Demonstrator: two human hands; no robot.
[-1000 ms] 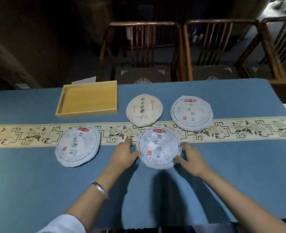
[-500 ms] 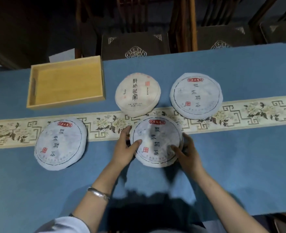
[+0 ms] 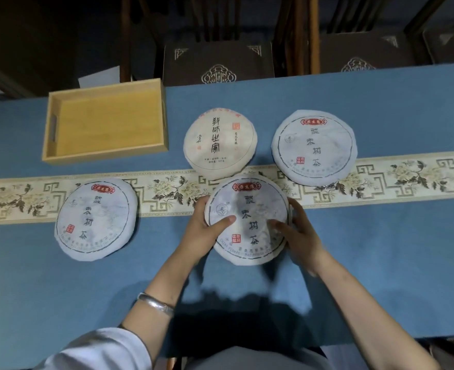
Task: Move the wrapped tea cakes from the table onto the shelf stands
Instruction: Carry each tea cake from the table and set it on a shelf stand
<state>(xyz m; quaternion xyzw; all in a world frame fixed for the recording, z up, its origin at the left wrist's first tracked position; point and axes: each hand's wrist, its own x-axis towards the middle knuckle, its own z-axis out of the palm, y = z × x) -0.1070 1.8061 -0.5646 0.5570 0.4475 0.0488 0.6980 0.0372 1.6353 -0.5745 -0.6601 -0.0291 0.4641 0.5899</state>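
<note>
1. Blue cloth covers the table (image 3: 354,263); a cream runner with flowers and key-fret bands (image 3: 394,180) crosses it from side to side.
2. Both hands grip the nearest tea cake (image 3: 249,209), a round disc in pale paper with a red label and dark characters; the left hand (image 3: 203,231) curls round its left edge with the thumb laid on the face; the right hand (image 3: 298,233) holds the right edge, thumb also on top; whether the cake is touching the cloth or just lifted, I cannot tell.
3. That cake lies partly over the runner, its far edge just beside a cream-wrapped cake (image 3: 219,142) with large black calligraphy.
4. A second pale cake (image 3: 315,148) sits to the right of the cream one, its near edge on the runner; a third pale cake (image 3: 96,220) lies well to the left, its top on the runner.
5. A shallow wooden tray (image 3: 105,156) stands at the far left of the table.
6. A silver bangle (image 3: 155,304) circles the left wrist; dark wooden chairs (image 3: 217,62) with carved seats stand beyond the table.
</note>
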